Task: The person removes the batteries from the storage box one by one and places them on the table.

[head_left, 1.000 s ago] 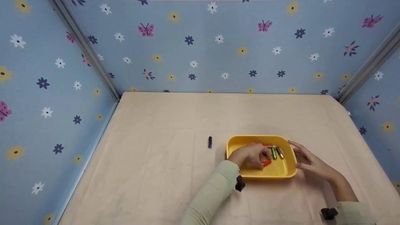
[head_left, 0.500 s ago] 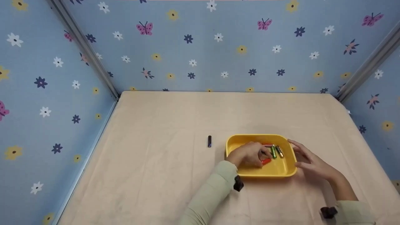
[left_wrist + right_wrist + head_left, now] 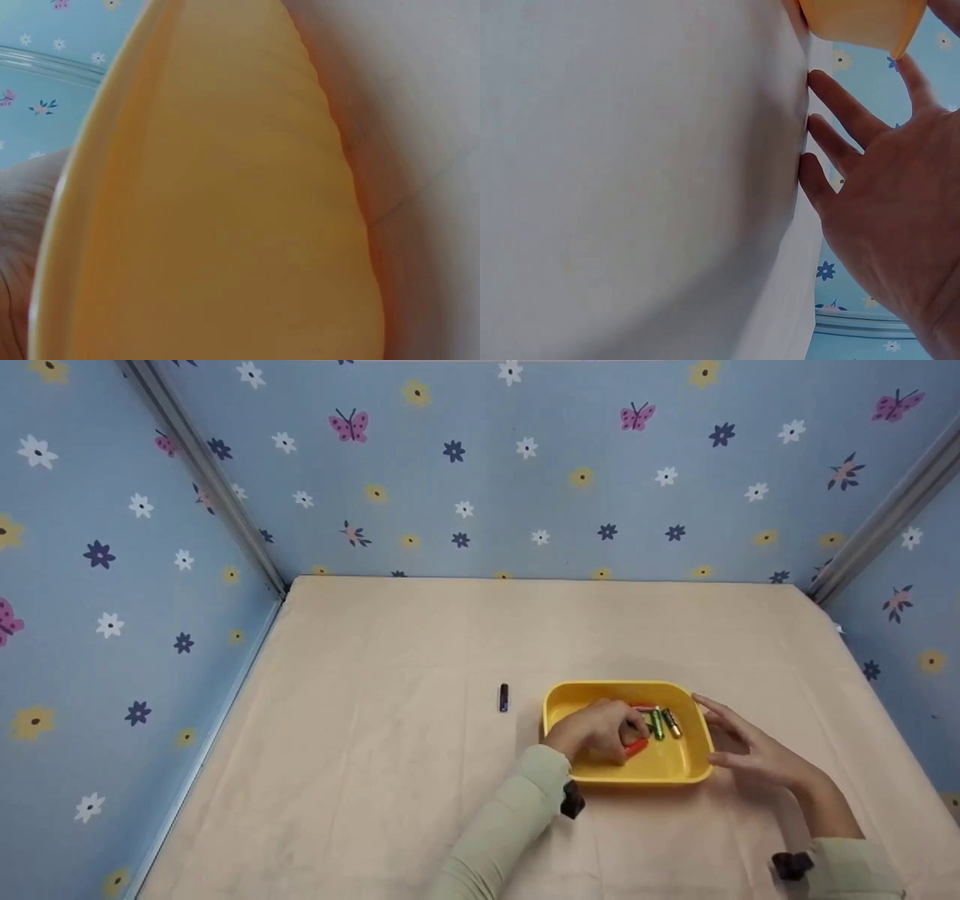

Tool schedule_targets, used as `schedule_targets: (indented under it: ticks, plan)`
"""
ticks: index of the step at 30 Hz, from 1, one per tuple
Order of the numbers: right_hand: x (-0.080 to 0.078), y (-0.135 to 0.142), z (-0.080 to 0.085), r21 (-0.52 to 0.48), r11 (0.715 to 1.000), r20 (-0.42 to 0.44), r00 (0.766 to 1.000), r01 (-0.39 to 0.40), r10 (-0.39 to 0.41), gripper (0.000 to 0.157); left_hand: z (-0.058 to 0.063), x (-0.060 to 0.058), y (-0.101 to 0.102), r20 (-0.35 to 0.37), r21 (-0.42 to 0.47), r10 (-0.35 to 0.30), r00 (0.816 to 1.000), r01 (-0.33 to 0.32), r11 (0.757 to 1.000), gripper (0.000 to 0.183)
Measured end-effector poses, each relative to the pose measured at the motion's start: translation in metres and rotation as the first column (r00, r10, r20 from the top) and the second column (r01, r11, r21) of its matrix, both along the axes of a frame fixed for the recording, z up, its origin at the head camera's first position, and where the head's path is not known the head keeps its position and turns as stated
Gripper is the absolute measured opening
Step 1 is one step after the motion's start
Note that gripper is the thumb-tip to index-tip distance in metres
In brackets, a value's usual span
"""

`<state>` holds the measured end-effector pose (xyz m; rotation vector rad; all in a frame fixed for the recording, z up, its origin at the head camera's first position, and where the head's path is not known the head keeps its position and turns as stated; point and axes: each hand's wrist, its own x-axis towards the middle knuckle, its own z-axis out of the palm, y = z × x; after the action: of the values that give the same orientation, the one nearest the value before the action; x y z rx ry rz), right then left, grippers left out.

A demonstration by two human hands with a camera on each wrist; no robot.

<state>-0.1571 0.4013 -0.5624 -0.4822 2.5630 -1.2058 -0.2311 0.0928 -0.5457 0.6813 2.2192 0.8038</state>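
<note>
My left hand (image 3: 600,729) reaches over the left side of a yellow plastic tray (image 3: 637,778) and pinches a red battery (image 3: 636,747) low inside it. Right of those fingers lie a green battery (image 3: 658,724) and a black and copper one (image 3: 672,724). Another reddish battery (image 3: 643,708) is partly hidden behind them. In the left wrist view the tray's outer wall (image 3: 225,187) fills most of the picture, hiding the fingers. My right hand (image 3: 757,754) stands at the tray's right end, fingers spread, with the forefinger and thumb at the rim.
A dark battery (image 3: 503,697) lies on the beige cloth-covered table (image 3: 360,720), left of the tray. Blue flowered panels (image 3: 525,472) rise behind and at both sides, with grey metal posts (image 3: 217,487) at the corners.
The red battery has shifted slightly left and tilted more at my left fingertips. My right hand stays at the tray's end, and the tray holds its place.
</note>
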Motion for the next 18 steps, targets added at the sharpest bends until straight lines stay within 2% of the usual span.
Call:
schedule_targets:
  ticks: [2, 9, 13, 18]
  plan:
    - [0.0001, 0.0007, 0.0, 0.003, 1.0, 0.007, 1.0, 0.001, -0.001, 0.09, -0.0007, -0.0002, 0.0001, -0.006, 0.006, -0.003, 1.0, 0.003, 1.0, 0.049]
    - [-0.0006, 0.003, -0.0002, -0.124, 0.992, 0.027, 0.999, -0.032, 0.036, 0.088, -0.0019, -0.0008, -0.0014, -0.043, 0.034, -0.042, 0.998, 0.044, 0.998, 0.049]
    - [-0.0017, 0.0031, 0.0005, -0.115, 0.993, 0.034, 0.999, -0.03, 0.034, 0.088, -0.0002, -0.0016, -0.0013, -0.013, 0.039, -0.03, 0.999, 0.03, 0.999, 0.048]
    - [-0.0023, 0.0023, 0.0005, -0.084, 0.996, 0.066, 0.998, -0.001, 0.007, 0.089, -0.0018, -0.0038, -0.0022, -0.05, 0.026, -0.061, 0.997, 0.062, 0.998, 0.05]
